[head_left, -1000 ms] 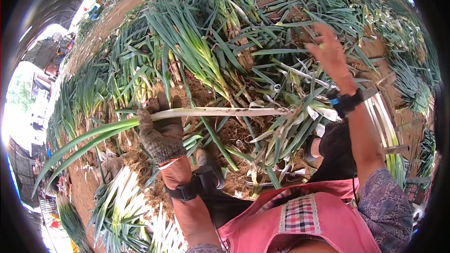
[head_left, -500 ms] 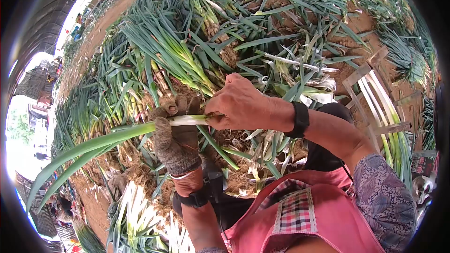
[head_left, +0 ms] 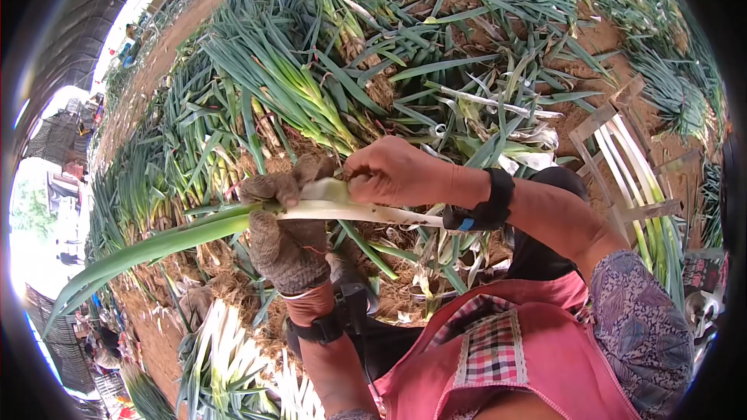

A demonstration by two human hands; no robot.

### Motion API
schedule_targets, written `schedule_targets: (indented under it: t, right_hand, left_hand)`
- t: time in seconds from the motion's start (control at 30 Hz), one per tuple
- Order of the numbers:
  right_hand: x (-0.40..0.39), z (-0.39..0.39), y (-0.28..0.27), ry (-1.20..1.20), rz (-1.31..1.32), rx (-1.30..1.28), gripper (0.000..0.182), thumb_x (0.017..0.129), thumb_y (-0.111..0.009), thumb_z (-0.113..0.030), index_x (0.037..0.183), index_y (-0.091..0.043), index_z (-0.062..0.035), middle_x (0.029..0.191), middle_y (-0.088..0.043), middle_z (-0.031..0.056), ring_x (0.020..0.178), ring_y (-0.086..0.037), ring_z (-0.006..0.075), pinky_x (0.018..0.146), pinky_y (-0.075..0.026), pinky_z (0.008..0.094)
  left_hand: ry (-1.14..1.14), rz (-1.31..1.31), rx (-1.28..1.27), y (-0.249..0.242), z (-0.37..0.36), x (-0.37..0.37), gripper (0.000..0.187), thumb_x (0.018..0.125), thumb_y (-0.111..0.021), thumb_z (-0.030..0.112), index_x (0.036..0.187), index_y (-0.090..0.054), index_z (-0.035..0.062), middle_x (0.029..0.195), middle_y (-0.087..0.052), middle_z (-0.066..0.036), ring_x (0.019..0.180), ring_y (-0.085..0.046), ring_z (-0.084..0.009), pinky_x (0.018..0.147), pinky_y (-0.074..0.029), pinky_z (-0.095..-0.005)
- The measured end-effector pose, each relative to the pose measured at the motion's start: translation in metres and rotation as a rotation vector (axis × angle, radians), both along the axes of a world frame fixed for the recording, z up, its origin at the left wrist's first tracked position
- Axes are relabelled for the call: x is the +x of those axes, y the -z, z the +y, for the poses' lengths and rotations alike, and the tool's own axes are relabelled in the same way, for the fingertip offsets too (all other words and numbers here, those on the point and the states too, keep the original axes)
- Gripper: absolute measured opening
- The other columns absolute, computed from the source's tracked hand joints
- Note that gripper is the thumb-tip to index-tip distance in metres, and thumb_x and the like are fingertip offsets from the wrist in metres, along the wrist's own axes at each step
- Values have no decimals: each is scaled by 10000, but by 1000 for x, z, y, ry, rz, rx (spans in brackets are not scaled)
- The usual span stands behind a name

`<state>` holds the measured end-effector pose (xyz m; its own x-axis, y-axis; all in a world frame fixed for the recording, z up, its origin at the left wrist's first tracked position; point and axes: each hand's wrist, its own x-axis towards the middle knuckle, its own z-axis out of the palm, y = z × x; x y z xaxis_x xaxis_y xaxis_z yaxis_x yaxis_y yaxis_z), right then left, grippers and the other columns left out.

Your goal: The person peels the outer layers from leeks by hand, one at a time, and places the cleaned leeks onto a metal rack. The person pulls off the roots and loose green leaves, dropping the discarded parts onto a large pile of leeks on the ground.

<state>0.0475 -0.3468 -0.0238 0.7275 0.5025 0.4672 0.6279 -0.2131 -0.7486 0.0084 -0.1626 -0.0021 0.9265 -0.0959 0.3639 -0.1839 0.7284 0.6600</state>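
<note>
My left hand (head_left: 286, 237), in a dirty knitted glove, is closed around the middle of a long green onion (head_left: 373, 211). Its green leaves trail off to the left, and its white shank points right, passing below my right hand, with specks of soil near the end. My bare right hand (head_left: 401, 175) is closed in a pinch just above the shank. From its fingers a pale, blurred strip of outer skin (head_left: 327, 190) runs back toward the glove.
Piles of untrimmed green onions (head_left: 272, 78) with roots lie ahead and left. Stripped leaves (head_left: 498, 124) litter the soil. A wooden frame (head_left: 591, 136) at right holds several white-stemmed onions (head_left: 634, 163). Another cleaned bundle (head_left: 222, 350) lies at lower left.
More of the onion's white shank now shows, reaching right beneath my right wrist. My right hand has moved slightly down, and a strip of skin has come away from the shank.
</note>
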Motion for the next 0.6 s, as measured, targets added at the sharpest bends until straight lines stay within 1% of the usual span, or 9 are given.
schedule_targets:
  t: [0.1, 0.17, 0.2, 0.23, 0.27, 0.3, 0.37, 0.5, 0.6]
  right_hand:
    - [0, -2, 12, -222, 863, 378, 188, 816, -542, -160, 659, -567, -59, 551, -510, -5, 484, -480, 101, 501, -400, 227]
    - [5, -17, 18, -216, 617, 178, 173, 860, -527, -191, 762, -565, -52, 667, -544, -28, 598, -486, 28, 555, -395, 182]
    - [1, -25, 0, -133, 429, 4, 153, 858, -528, -181, 787, -562, -49, 673, -545, -21, 608, -492, 32, 560, -397, 182]
    - [1, -32, 6, -77, 453, 92, 131, 859, -528, -170, 835, -547, -43, 691, -543, -8, 612, -495, 46, 583, -413, 184]
    - [2, -39, 11, -22, 472, 183, 125, 859, -528, -159, 884, -533, -36, 709, -540, 5, 615, -499, 60, 605, -428, 186]
    - [2, -46, 17, 31, 486, 275, 140, 859, -527, -148, 932, -518, -29, 727, -538, 18, 618, -502, 73, 627, -443, 188]
    - [31, -65, 48, 98, 780, 679, 163, 853, -535, -157, 915, -517, -8, 733, -537, 46, 608, -515, 114, 693, -472, 265]
    - [68, -142, 43, 424, 904, 1248, 146, 852, -516, -156, 837, -533, -12, 650, -523, 64, 558, -499, 166, 805, -458, 390]
    - [96, -226, 59, 631, 795, 1309, 152, 864, -532, -188, 813, -541, -45, 621, -513, 36, 571, -498, 133, 710, -462, 304]
  left_hand:
    - [-93, 57, -15, -16, -14, -12, 210, 792, -655, 250, 830, -512, 100, 793, -483, -16, 765, -483, -177, 968, -337, -503]
    - [-118, 55, -49, -23, -16, -14, 207, 805, -637, 262, 802, -506, 102, 733, -475, -1, 740, -486, -177, 1002, -294, -535]
    - [-97, 18, -75, -21, -11, -9, 207, 813, -627, 268, 792, -505, 102, 707, -471, 5, 731, -489, -181, 1014, -272, -549]
    - [-76, -18, -101, -19, -5, -6, 210, 821, -616, 274, 782, -504, 101, 682, -467, 12, 723, -492, -184, 1027, -249, -564]
    - [-75, -30, -137, -17, 3, -4, 280, 859, -574, 331, 769, -480, 83, 604, -457, -6, 859, -593, -247, 1030, -236, -594]
    - [-98, -25, -177, -14, 12, -3, 278, 863, -566, 329, 767, -484, 81, 601, -461, -6, 858, -592, -245, 1033, -233, -595]
    - [-139, -17, -258, -13, 31, -1, 276, 872, -549, 325, 762, -491, 78, 596, -469, -6, 856, -592, -241, 1039, -226, -597]
    - [-228, 7, -419, -9, 66, 0, 265, 885, -520, 273, 717, -515, 69, 564, -474, -21, 802, -583, -256, 1050, -212, -586]
    - [-238, 36, -514, -9, 94, -3, 290, 885, -517, 279, 707, -531, 51, 559, -489, -49, 778, -578, -271, 1053, -206, -584]
